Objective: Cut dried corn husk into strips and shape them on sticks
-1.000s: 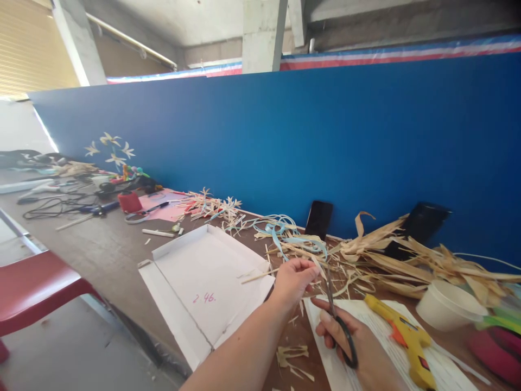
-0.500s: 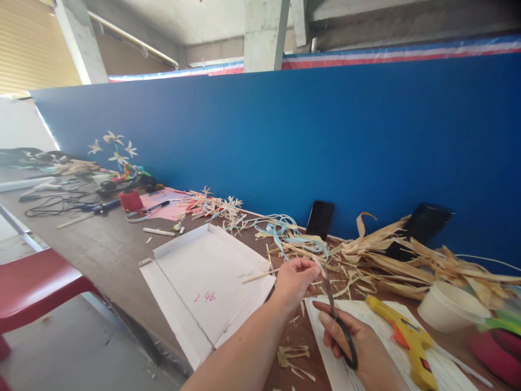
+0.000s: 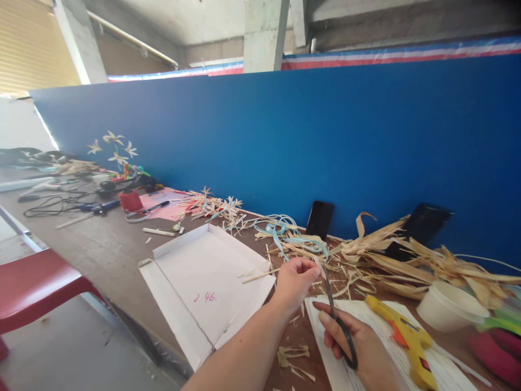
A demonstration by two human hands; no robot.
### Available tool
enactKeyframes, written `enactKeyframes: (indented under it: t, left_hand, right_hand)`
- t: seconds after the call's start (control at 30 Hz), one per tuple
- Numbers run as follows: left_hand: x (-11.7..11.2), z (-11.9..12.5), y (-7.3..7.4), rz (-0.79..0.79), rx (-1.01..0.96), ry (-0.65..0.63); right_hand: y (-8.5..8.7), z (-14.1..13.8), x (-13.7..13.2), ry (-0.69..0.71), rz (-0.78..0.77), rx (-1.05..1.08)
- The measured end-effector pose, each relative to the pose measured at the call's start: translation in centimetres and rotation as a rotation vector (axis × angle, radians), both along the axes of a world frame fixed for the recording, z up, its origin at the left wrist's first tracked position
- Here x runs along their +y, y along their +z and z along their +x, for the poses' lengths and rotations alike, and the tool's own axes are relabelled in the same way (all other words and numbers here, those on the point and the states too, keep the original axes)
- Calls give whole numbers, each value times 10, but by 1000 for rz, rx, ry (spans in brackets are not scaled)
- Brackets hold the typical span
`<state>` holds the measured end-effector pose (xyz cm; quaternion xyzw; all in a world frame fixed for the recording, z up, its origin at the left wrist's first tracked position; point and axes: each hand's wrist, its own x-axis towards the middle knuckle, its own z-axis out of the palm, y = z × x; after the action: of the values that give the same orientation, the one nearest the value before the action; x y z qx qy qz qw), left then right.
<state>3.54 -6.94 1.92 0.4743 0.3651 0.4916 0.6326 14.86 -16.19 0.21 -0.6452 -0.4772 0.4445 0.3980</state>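
My left hand (image 3: 293,283) is closed in a pinch on a thin pale husk strip (image 3: 316,265) above the brown table (image 3: 101,252). My right hand (image 3: 358,347) is wrapped round the black handles of a pair of scissors (image 3: 336,317), whose blades point up to the strip just right of my left fingers. Small husk cuttings (image 3: 291,358) lie on the table under my left forearm. A white printed sheet (image 3: 439,364) lies beneath my right hand.
A flattened white box (image 3: 203,288) lies left of my hands. A yellow glue gun (image 3: 402,336), a white cup (image 3: 445,307), a dried husk pile (image 3: 407,260), blue ribbon (image 3: 285,231) and two dark phones (image 3: 319,219) sit before the blue wall. A red chair (image 3: 32,285) stands at left.
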Motion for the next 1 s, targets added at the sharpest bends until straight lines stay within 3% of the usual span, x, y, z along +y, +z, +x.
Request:
enactKeyframes:
  t: [1.0]
  left_hand:
    - [0, 0, 0, -26, -16, 5]
  right_hand:
    - [-1, 2, 2, 0, 9, -65]
